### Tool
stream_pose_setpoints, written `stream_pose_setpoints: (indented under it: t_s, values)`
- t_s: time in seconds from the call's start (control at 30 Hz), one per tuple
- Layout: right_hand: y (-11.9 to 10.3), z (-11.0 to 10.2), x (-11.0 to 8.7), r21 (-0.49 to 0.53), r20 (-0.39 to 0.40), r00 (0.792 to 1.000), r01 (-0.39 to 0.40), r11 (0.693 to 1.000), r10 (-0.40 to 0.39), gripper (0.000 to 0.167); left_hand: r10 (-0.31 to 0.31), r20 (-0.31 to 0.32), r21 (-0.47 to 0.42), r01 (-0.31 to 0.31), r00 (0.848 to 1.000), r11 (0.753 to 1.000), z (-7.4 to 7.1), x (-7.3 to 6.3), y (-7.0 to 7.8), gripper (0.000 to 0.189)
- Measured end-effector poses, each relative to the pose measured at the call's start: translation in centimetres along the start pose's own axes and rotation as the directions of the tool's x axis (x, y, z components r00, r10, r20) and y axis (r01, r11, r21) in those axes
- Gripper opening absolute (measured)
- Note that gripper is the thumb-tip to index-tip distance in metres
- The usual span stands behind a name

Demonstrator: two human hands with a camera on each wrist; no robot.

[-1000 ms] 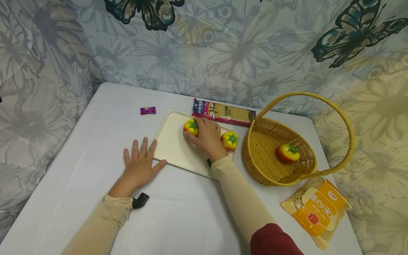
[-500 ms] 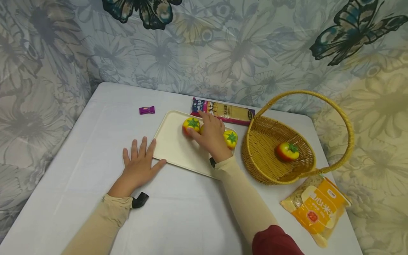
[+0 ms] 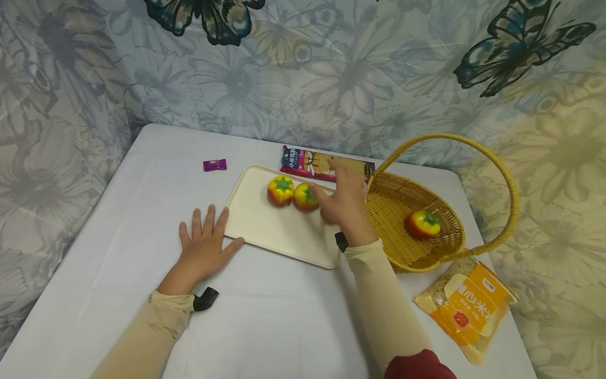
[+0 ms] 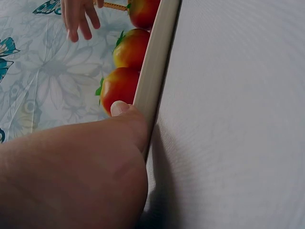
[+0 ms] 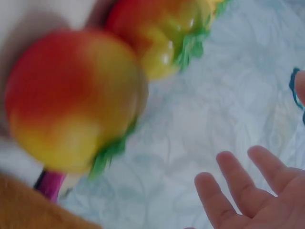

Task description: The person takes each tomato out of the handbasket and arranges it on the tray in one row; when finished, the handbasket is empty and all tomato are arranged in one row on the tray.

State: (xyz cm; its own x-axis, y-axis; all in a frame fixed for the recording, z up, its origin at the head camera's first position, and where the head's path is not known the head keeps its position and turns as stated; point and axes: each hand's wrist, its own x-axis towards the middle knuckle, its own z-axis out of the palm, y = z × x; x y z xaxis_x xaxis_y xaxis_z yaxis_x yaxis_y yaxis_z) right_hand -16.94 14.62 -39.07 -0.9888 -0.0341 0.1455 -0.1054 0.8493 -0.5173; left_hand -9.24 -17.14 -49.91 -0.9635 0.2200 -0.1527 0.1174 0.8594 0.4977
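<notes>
Two red-and-yellow tomatoes with green leaves, the left one [image 3: 280, 190] and the middle one [image 3: 305, 197], sit side by side on a cream tray [image 3: 265, 226]. A third tomato [image 5: 71, 100] lies at the tray's right end, mostly covered by my right hand in the head view. My right hand [image 3: 347, 205] hovers over that end with its fingers spread, holding nothing. On the white table, my left hand [image 3: 203, 255] rests flat, its thumb against the tray's near rim [image 4: 155, 62]. Another tomato [image 3: 423, 225] lies in the wicker basket [image 3: 402, 258].
Behind the tray lies a long noodle packet [image 3: 307, 164], partly hidden by my right hand. A small purple wrapped candy [image 3: 215, 165] is at the back left. A yellow-orange bag [image 3: 468, 310] stands in front of the basket, whose tall handle [image 3: 513, 195] arches up on the right.
My right hand has moved right from the left and middle tomatoes to the tray's right end, uncovering the middle one. The left hand stays put.
</notes>
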Motion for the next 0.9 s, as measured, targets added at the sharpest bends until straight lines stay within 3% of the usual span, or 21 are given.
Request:
stream_pose_setpoints:
  t_s: [0.3, 0.6, 0.7, 0.9]
  values:
    - [3.1, -3.9, -0.9, -0.017, -0.085, 0.992, -0.090, 0.996, 0.088, 0.077, 0.002, -0.002, -0.011, -0.002, 1.000, 1.000, -0.3, -0.2, 0.4, 0.095]
    - [6.2, -8.9, -2.2, -0.005, -0.031, 0.968, -0.251, 0.968, 0.251, 0.085, 0.000, 0.014, -0.005, 0.000, 1.000, 1.000, -0.1, -0.3, 0.1, 0.096]
    - [7.7, -10.4, -2.4, -0.003, 0.009, 0.942, -0.334, 0.942, 0.334, 0.089, 0.002, 0.014, -0.007, -0.002, 1.000, 1.000, -0.1, -0.4, 0.1, 0.096]
    - [11.0, -12.8, -3.0, 0.011, 0.088, 0.858, -0.509, 0.861, 0.506, 0.099, 0.014, 0.010, -0.007, -0.014, 1.000, 1.000, -0.1, -0.3, 0.1, 0.096]
